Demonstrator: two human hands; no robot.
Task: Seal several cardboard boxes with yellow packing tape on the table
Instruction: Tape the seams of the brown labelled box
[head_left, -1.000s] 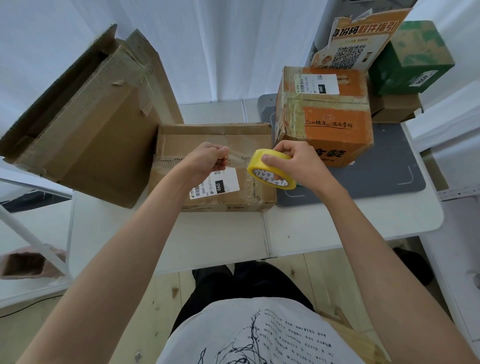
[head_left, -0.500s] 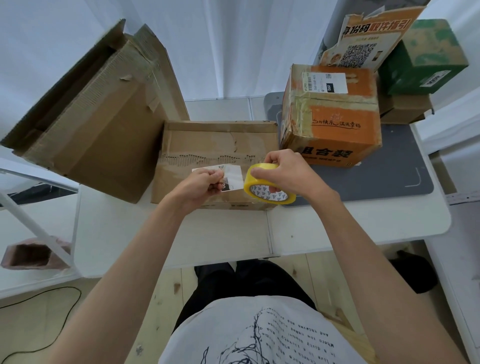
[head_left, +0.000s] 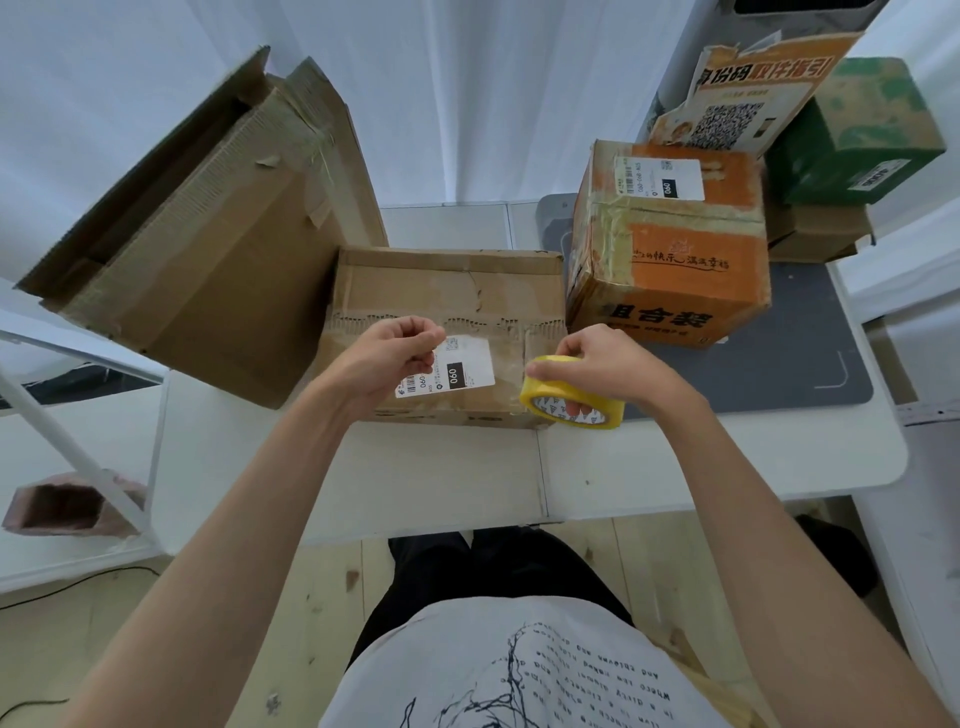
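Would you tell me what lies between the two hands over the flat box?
In the head view, the white label on the flat box shows between the left hand and the right hand holding the tape roll.

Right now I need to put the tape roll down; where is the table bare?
Bare white table along the near edge, in front of the flat brown cardboard box, and grey mat right of the orange box. The back right corner is crowded with stacked boxes.

Parcel-packing station, makeshift, in a plain white-curtained room. Indicated by: used cardboard shipping boxes (head_left: 447, 312) bearing barcode labels (head_left: 447, 371), stacked on a white table (head_left: 441, 478); a grey mat (head_left: 779, 358); a QR-code pickup notice (head_left: 748, 98); pale wood flooring (head_left: 311, 597).
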